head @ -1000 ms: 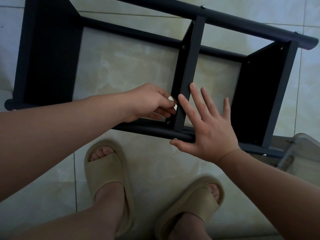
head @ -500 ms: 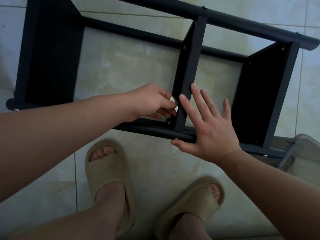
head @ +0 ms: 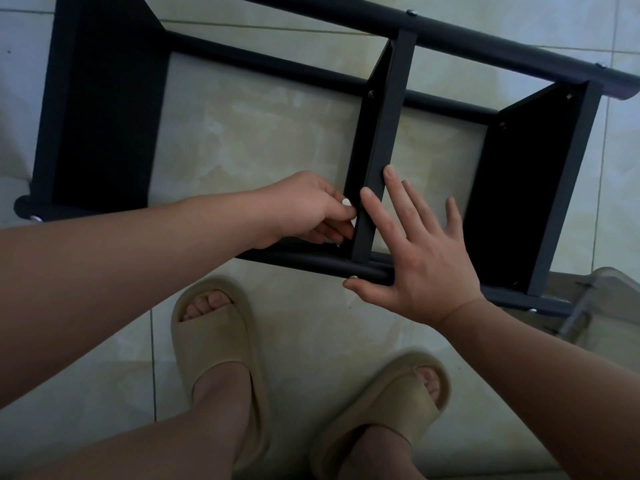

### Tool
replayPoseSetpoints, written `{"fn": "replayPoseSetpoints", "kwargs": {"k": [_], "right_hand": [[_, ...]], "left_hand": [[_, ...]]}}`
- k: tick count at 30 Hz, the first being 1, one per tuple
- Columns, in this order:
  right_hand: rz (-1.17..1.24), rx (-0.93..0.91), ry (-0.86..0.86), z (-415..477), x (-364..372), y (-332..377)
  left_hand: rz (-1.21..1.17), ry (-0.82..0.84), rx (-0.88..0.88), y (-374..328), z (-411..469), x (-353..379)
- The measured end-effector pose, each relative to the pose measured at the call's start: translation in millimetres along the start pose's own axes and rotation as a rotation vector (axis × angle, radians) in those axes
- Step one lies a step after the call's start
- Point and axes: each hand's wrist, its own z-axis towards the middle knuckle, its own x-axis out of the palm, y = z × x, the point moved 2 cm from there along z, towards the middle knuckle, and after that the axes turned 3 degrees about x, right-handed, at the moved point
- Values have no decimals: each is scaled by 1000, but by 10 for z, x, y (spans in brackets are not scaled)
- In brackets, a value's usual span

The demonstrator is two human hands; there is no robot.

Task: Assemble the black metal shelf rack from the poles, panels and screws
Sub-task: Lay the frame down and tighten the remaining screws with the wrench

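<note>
The black metal rack lies on its side on the tiled floor, its near pole (head: 311,263) running in front of my feet. Three panels join the poles: a left one (head: 104,116), a narrow middle one (head: 388,133) and a right one (head: 526,188). My left hand (head: 304,209) has its fingers curled against the left face of the middle panel near its lower end and pinches its edge. What else sits between the fingertips is hidden. My right hand (head: 426,265) lies flat with spread fingers on the middle panel's right side, its thumb on the near pole.
The far pole (head: 485,39) crosses the top of the view with screw heads showing. A clear plastic object (head: 602,306) sits on the floor at the right edge. My feet in beige sandals (head: 214,341) stand just in front of the rack.
</note>
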Motion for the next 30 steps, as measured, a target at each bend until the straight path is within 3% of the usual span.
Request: {"fn": "replayPoseSetpoints", "kwargs": {"k": [9, 30], "right_hand": [[2, 2, 19, -1, -9, 0], [2, -2, 11, -4, 4, -6]], "left_hand": [[-3, 14, -3, -4, 6, 2], [243, 129, 48, 48, -100, -143]]}}
